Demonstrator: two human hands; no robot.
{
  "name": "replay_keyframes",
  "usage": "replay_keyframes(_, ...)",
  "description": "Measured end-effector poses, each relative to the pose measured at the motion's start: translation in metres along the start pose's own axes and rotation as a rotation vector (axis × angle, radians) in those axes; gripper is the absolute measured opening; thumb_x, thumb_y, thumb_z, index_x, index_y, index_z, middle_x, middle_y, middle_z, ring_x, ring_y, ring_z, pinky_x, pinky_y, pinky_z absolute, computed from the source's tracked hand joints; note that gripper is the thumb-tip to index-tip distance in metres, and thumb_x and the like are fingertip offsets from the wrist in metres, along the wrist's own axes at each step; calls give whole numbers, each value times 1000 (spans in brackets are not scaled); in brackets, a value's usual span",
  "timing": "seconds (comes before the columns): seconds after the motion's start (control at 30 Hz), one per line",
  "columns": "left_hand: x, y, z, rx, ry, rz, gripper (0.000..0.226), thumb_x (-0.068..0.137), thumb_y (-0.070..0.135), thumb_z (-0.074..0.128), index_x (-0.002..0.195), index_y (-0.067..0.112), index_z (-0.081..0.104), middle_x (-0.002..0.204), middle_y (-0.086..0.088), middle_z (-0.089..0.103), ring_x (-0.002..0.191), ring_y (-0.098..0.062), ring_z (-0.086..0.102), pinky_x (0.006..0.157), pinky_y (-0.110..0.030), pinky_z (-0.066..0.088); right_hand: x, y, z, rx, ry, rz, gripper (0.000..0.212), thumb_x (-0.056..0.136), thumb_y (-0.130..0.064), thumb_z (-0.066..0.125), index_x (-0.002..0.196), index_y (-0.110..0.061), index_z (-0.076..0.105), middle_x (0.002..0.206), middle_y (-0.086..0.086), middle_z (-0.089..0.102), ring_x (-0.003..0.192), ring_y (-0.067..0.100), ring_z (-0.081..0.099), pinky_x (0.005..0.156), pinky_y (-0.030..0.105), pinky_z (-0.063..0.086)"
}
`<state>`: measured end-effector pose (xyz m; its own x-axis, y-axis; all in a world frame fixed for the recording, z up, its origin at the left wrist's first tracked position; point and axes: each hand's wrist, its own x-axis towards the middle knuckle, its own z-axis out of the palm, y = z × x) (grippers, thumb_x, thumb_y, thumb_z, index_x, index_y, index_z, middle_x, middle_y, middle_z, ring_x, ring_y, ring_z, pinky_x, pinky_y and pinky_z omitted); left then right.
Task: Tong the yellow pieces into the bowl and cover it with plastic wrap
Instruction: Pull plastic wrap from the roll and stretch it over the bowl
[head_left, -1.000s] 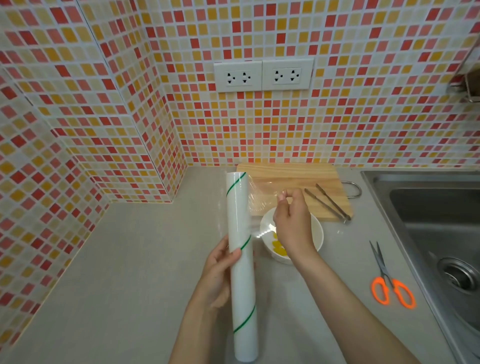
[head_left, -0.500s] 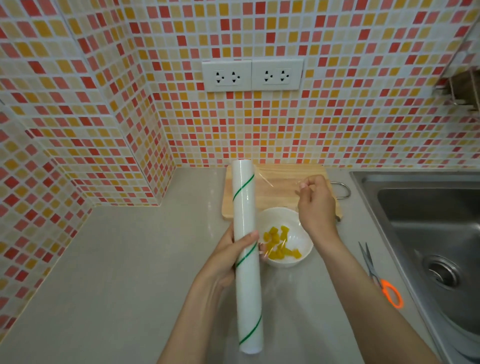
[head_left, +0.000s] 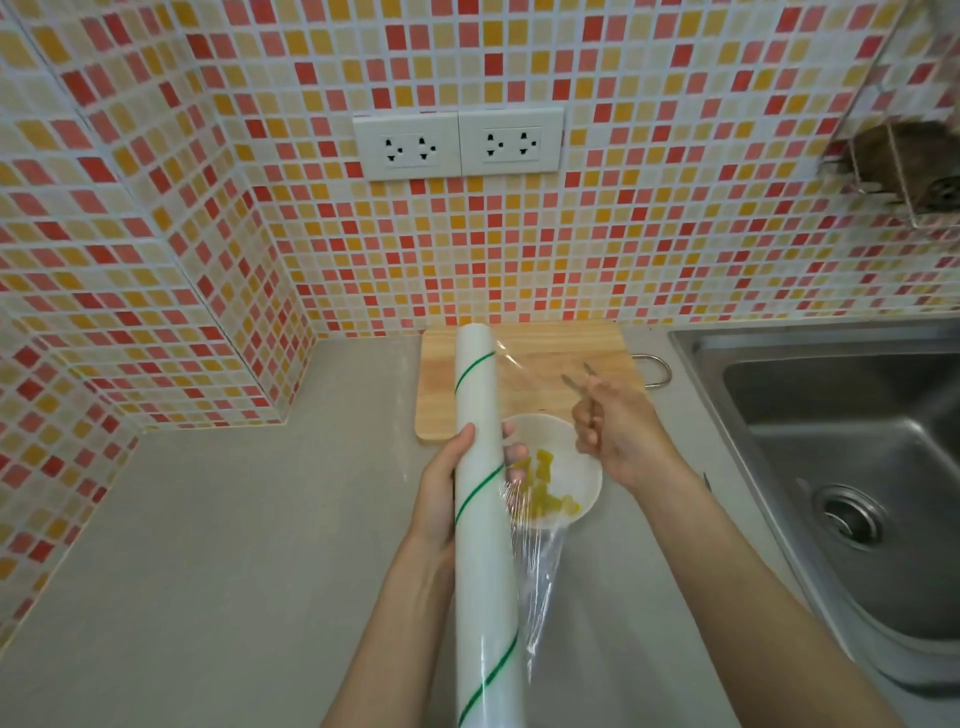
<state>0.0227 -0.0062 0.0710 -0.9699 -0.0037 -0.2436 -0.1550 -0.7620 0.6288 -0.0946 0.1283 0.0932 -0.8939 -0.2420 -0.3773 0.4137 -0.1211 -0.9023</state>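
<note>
Left hand: my left hand (head_left: 441, 488) is wrapped around the roll of plastic wrap (head_left: 483, 519), thumb on the near side, fingertips showing past its right edge.
Roll: white with a green spiral stripe, held up off the bench (head_left: 208, 545), its far end over the cutting board (head_left: 540, 374).
Right hand: my right hand (head_left: 618, 431) is pinched shut on the free edge of the film (head_left: 535, 395), held above the far right rim of the bowl.
Film: a clear sheet stretched from the roll toward my right hand; its lower part hangs bunched and wrinkled beside the roll.
Bowl: the white bowl (head_left: 587, 478) stands on the bench just in front of the cutting board, between my two hands, partly under the film.
Yellow pieces: the yellow pieces (head_left: 545, 493) lie inside the bowl.
Tongs: the metal tongs (head_left: 576, 376) lie on the cutting board, mostly hidden behind my right hand.
Sink: the steel sink (head_left: 841, 467) is to the right of the bench.
</note>
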Motion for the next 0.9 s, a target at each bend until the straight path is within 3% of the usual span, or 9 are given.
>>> replay_keyframes(0.13, -4, 2, -3, -69, -31, 4, 43, 69, 42, 62, 99, 11, 64, 80, -5, 70, 52, -13, 60, 43, -21, 50, -30, 24, -8, 297, -219, 316, 36, 95, -40, 41, 109, -9, 53, 87, 15, 66, 63, 20, 68, 52, 28, 58)
replay_keyframes(0.23, -5, 7, -4, -93, -51, 3, 41, 74, 41, 54, 103, 12, 60, 89, -6, 71, 52, -14, 60, 43, -22, 50, -71, 54, -8, 267, -349, 408, 62, 85, -52, 49, 122, -3, 56, 107, 17, 64, 84, 26, 65, 72, 39, 55)
replay_keyframes(0.3, -4, 11, -4, -96, -63, 7, 40, 75, 41, 54, 103, 12, 59, 92, -6, 71, 52, -14, 59, 44, -21, 49, -102, 67, -5, 198, -511, 416, 59, 75, -53, 64, 110, -6, 67, 99, 13, 67, 80, 24, 65, 68, 37, 56)
replay_keyframes(0.37, -5, 15, -4, -103, -76, 13, 45, 67, 41, 67, 100, 11, 60, 93, -8, 70, 52, -14, 58, 43, -22, 50, -124, 73, -4, 122, -614, 309, 33, 66, -37, 80, 84, -10, 73, 77, 11, 70, 65, 21, 66, 59, 32, 56)
replay_keyframes(0.47, -7, 19, -5, -126, -86, 1, 47, 63, 40, 71, 99, 11, 59, 95, -9, 71, 52, -14, 59, 43, -22, 51, -134, 79, 1, 147, -542, 162, 15, 74, -6, 72, 70, -2, 58, 63, 9, 66, 55, 17, 63, 55, 26, 53)
replay_keyframes(0.53, -8, 24, -7, -140, -69, 14, 47, 64, 40, 67, 100, 11, 58, 96, -10, 72, 52, -13, 61, 44, -22, 51, -135, 81, 2, 304, -503, 205, 13, 75, -1, 61, 74, 1, 48, 56, 10, 61, 50, 18, 59, 50, 26, 51)
replay_keyframes(0.7, -15, 39, -10, -28, 9, 81, 50, 57, 39, 76, 96, 10, 64, 98, -17, 73, 54, -17, 64, 46, -24, 53, -126, 86, -22, 338, -687, 343, 49, 64, -24, 84, 90, -2, 49, 45, 2, 46, 40, 16, 52, 47, 26, 47)
replay_keyframes(0.8, -17, 41, -4, -9, -43, 8, 51, 51, 39, 82, 92, 12, 67, 98, -18, 72, 51, -16, 59, 41, -23, 50, -111, 85, -24, 101, -776, 260, 58, 66, -48, 77, 97, -4, 55, 72, 5, 64, 64, 18, 62, 61, 27, 49)
replay_keyframes(0.9, -19, 41, 5, -7, -95, -61, 51, 52, 38, 82, 93, 12, 68, 102, -20, 71, 52, -17, 59, 44, -24, 50, -90, 74, -3, 195, -653, 264, 81, 57, -71, 67, 108, -8, 65, 94, 6, 69, 82, 20, 63, 70, 33, 48)
